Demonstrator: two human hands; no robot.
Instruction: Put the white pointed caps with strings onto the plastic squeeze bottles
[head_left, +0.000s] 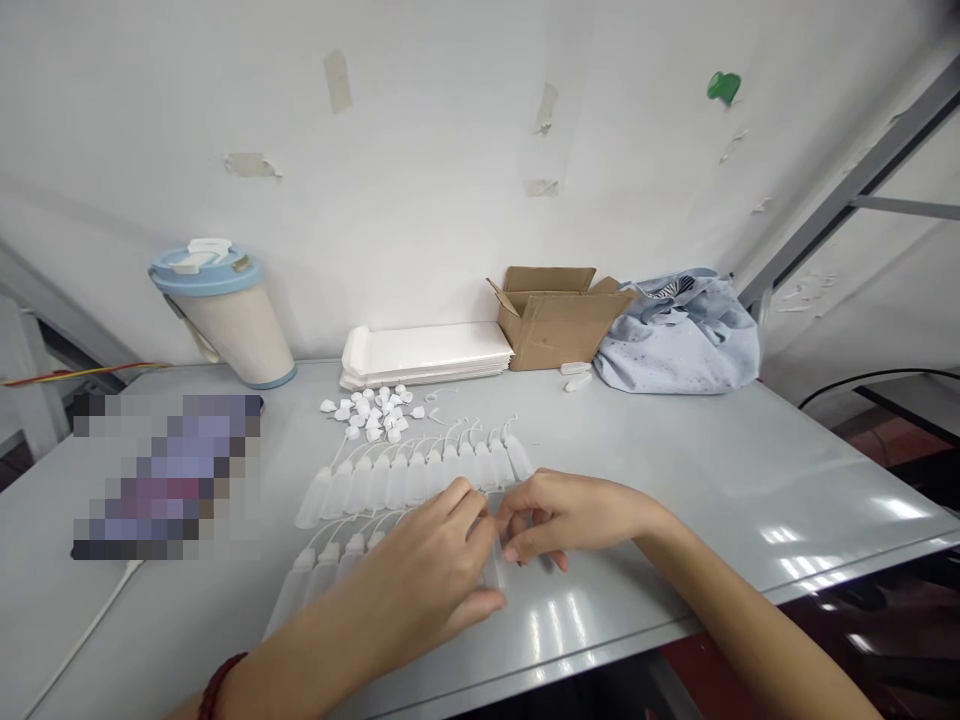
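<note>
White wall with scraps of old tape backs a grey table [675, 470] that fills most of the view. At the far edge stand a tilted pale jug with a blue lid [225, 310] on the left, a stack of white trays [427, 352] in the middle, an open cardboard box [555, 315] beside it, and a crumpled blue cloth bag [679, 335] on the right. A pixelated patch covers something on the left of the table.

Nearer, a loose heap of small white caps [375, 408] lies just in front of the trays. Below that runs a row of small clear bottles [412, 475], laid side by side, each with its long axis pointing from near-left to far-right, nozzles away from the person. A second, nearer row [326, 565] starts at the left and disappears under the hands.

Both hands meet at the right end of that near row. The left hand [427, 570] lies palm down over the bottles, fingers curled. The right hand [559, 515] comes in from the right, fingertips bent toward the left. Between them they pinch one clear bottle [495, 565], standing roughly upright, touching both hands equally.
</note>
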